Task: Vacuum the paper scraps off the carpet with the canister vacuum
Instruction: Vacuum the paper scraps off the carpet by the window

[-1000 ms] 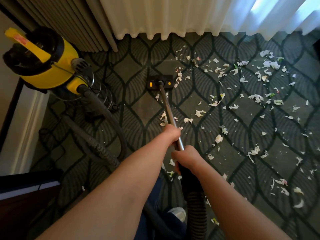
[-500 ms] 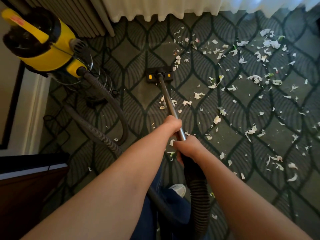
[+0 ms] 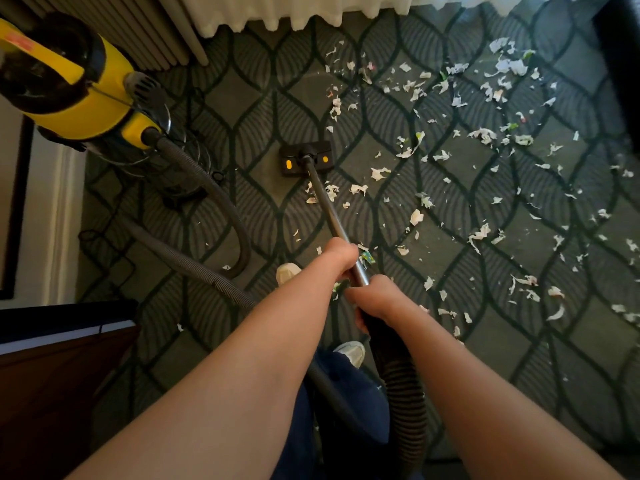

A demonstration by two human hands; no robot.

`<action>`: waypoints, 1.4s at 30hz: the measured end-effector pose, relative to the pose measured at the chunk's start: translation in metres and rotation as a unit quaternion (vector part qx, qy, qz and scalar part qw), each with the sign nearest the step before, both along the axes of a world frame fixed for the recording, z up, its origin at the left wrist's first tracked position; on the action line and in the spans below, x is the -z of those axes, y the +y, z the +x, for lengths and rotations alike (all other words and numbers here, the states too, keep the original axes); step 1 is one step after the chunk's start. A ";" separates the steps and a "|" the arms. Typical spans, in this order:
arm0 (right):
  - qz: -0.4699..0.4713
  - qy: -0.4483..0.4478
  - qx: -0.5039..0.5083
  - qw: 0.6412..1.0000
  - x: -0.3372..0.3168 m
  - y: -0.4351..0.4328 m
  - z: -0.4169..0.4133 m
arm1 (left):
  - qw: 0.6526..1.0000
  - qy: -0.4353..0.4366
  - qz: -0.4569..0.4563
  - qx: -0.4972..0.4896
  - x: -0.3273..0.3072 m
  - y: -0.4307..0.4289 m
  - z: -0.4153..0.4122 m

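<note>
Left hand (image 3: 341, 254), right hand (image 3: 375, 299): fingers clamped on wand (image 3: 325, 202) | floor nozzle (image 3: 304, 161) centre frame, on carpet (image 3: 263, 98) | paper scraps (image 3: 479, 233) scattered right.

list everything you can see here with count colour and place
carpet: one, dark grey-green, leaf pattern, whole floor
canister vacuum: one, yellow and black, upper left
hose: one, grey, ribbed, loops across the left side
floor head: one, black with two orange marks, centre
wand: one, silver metal, slants back from the floor head
paper scraps: many, mostly white, scattered centre and right
curtains: white at top centre, darker pleated one top left
furniture: one, dark brown, lower left
shoes: two, white, beneath the arms
left hand: grips the wand, farther along
right hand: grips the wand's near end
</note>
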State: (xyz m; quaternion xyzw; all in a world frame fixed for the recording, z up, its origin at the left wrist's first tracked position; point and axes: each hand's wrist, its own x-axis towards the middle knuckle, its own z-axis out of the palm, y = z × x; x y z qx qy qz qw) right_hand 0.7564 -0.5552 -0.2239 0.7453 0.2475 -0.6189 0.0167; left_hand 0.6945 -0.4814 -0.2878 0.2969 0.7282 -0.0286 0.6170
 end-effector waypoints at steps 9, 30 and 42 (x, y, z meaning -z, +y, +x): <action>-0.023 -0.002 -0.006 1.000 -0.023 -0.033 0.006 | 1.000 0.002 -0.013 0.010 -0.018 -0.038 0.006; -0.057 0.001 -0.018 0.998 -0.047 -0.093 0.006 | 0.999 0.001 -0.041 0.025 -0.044 -0.102 0.005; -0.062 -0.026 -0.036 0.997 -0.063 -0.117 0.036 | 0.997 -0.036 -0.070 0.020 -0.050 -0.126 0.027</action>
